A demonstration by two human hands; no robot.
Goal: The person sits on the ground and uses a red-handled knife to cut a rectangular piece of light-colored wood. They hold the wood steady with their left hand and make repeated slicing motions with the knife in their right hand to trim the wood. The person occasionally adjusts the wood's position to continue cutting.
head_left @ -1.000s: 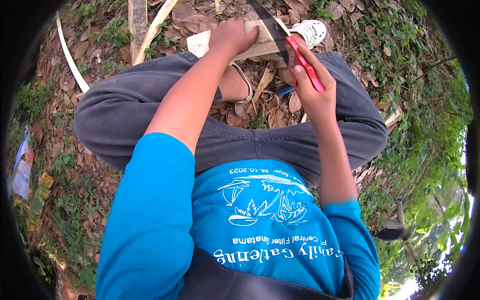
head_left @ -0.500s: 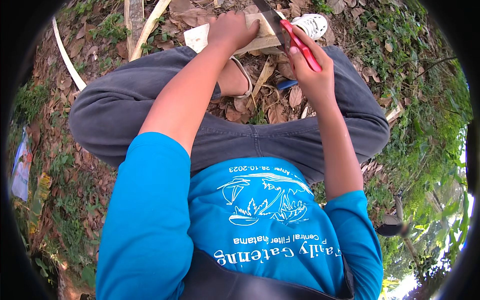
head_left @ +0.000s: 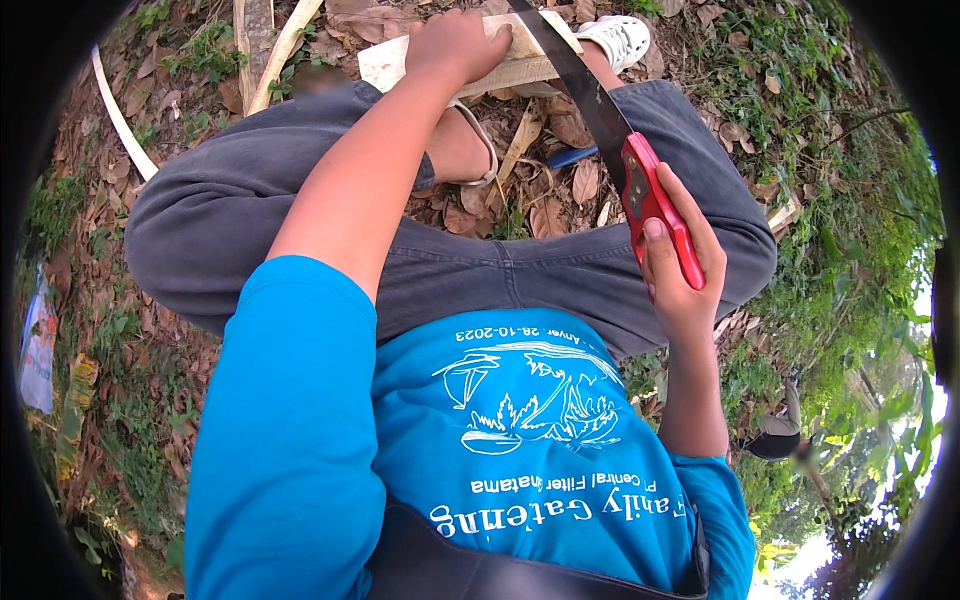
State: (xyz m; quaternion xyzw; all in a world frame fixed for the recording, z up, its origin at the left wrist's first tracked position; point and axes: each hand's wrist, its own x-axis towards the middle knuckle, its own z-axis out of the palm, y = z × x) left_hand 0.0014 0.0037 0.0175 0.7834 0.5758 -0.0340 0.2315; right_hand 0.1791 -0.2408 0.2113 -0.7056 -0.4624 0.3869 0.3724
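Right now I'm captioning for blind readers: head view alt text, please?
The right hand holds a red-handled pruning saw, its dark blade across a pale wooden board under the left hand. Bent legs in grey trousers flank leafy ground.

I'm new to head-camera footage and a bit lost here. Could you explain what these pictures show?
Of course. There is no machine here: the hands are a person's own, bare. Every picture comes from one wide fisheye camera on that person's head, looking down, so the rim is dark and straight edges bend. Picture left is the person's left.

The person sits with knees spread. The left hand rests on a pale block of wood near the feet; its fingertips are hidden. The right hand holds a red-handled saw, whose blade crosses the block near its right end.

Dry leaves cover much of the ground, with a small blue object among them and pale wooden strips at the upper left.
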